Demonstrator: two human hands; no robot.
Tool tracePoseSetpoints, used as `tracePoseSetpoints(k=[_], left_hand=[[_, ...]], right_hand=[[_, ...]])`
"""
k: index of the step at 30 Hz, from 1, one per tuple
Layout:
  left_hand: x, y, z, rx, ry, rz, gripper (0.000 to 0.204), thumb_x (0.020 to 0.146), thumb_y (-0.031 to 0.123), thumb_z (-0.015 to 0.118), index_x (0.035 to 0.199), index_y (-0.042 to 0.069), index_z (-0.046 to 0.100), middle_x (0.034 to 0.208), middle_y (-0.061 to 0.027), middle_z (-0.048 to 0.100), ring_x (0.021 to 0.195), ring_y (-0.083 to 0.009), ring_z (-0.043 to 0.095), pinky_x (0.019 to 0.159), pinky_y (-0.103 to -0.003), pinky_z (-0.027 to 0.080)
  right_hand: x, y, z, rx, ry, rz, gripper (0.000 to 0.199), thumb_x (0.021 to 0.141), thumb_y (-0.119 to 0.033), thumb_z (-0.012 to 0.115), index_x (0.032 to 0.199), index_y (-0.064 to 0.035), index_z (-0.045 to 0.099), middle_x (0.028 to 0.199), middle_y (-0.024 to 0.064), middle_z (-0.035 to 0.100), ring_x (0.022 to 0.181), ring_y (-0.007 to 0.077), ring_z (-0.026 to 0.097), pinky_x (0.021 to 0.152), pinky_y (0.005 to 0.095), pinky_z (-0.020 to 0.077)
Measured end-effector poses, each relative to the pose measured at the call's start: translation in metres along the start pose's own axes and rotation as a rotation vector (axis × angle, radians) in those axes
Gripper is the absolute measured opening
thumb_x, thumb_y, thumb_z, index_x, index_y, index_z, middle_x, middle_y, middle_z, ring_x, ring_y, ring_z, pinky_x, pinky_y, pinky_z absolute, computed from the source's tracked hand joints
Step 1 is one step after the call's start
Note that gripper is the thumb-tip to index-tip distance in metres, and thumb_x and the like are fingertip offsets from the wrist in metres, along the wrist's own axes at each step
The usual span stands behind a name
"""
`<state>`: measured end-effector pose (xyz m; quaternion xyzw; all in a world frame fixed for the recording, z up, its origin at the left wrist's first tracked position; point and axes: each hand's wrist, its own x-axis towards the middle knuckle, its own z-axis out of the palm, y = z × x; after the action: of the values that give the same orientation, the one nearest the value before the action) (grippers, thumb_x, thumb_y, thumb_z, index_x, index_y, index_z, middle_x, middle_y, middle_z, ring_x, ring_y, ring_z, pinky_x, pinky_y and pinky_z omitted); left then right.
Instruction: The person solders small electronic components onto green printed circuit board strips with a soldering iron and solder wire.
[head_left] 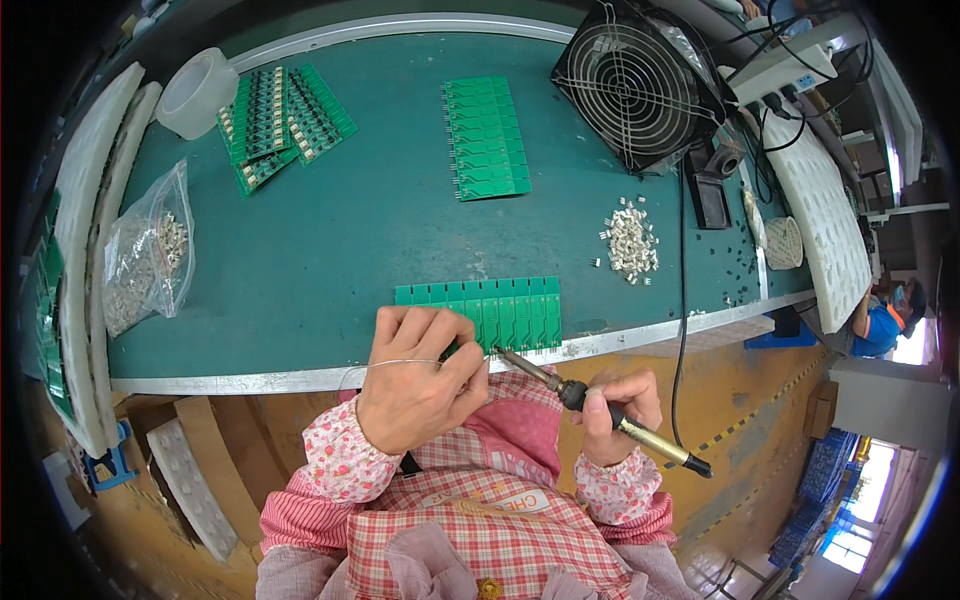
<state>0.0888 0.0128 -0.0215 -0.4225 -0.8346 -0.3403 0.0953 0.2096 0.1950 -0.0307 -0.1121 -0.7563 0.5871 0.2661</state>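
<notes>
A: Left hand (415,375) pinched a thin solder wire (385,364) over the near edge of the green circuit board strip (485,312); right hand (620,412) was closed around the soldering iron (600,412).

B: Technique?

A: Best guess: touch tip to joint first, feed wire briefly, keep the strip flat.

B: Orientation?

A: Iron ran lower right to upper left, tip toward the strip. Strip lay long side left-right along the table edge (300,378).

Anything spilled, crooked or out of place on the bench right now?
Mostly tidy. The small metal parts lie in a loose pile with strays scattered toward the bench's right edge. The far-left stack of green boards is fanned out unevenly, unlike the squared stack in the middle.
</notes>
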Motion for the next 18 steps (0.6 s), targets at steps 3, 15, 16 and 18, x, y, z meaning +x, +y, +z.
tracePoseSetpoints(k=[3, 15, 16, 18], left_hand=[[-0.0001, 0.0003, 0.0002, -0.001, 0.003, -0.001, 0.017, 0.059, 0.007, 0.067, 0.068, 0.008, 0.052, 0.085, -0.0033, 0.054, 0.080, -0.0232, 0.050, 0.072, -0.038, 0.036], [0.0005, 0.0009, 0.0011, 0.026, -0.002, -0.001, 0.017, 0.060, 0.008, 0.067, 0.068, 0.009, 0.053, 0.083, -0.0020, 0.053, 0.081, -0.0214, 0.051, 0.072, -0.037, 0.036], [0.0005, 0.0005, 0.0010, 0.034, 0.001, 0.002, 0.016, 0.060, 0.009, 0.067, 0.067, 0.010, 0.053, 0.082, -0.0014, 0.053, 0.081, -0.0204, 0.051, 0.073, -0.036, 0.036], [-0.0005, 0.0004, 0.0006, 0.029, 0.005, 0.007, 0.016, 0.059, 0.008, 0.067, 0.067, 0.010, 0.052, 0.083, -0.0015, 0.053, 0.081, -0.0204, 0.051, 0.073, -0.036, 0.036]], right_hand=[[-0.0005, -0.0001, -0.0010, 0.001, -0.021, -0.019, 0.020, 0.078, -0.011, 0.067, 0.079, -0.0038, 0.048, 0.057, 0.0060, 0.056, 0.045, 0.0081, 0.048, 0.041, 0.0213, 0.0350], [-0.0013, -0.0007, 0.0004, 0.027, 0.009, 0.036, 0.021, 0.079, -0.011, 0.067, 0.080, -0.0038, 0.047, 0.056, 0.0062, 0.056, 0.044, 0.0070, 0.047, 0.041, 0.0210, 0.0342], [-0.0014, -0.0002, 0.0001, 0.027, 0.009, 0.037, 0.021, 0.079, -0.011, 0.067, 0.080, -0.0038, 0.047, 0.056, 0.0062, 0.056, 0.044, 0.0070, 0.047, 0.041, 0.0210, 0.0342], [-0.0024, 0.0007, -0.0010, 0.017, -0.006, 0.023, 0.021, 0.079, -0.011, 0.067, 0.080, -0.0039, 0.047, 0.057, 0.0066, 0.056, 0.045, 0.0074, 0.047, 0.042, 0.0212, 0.0352]])
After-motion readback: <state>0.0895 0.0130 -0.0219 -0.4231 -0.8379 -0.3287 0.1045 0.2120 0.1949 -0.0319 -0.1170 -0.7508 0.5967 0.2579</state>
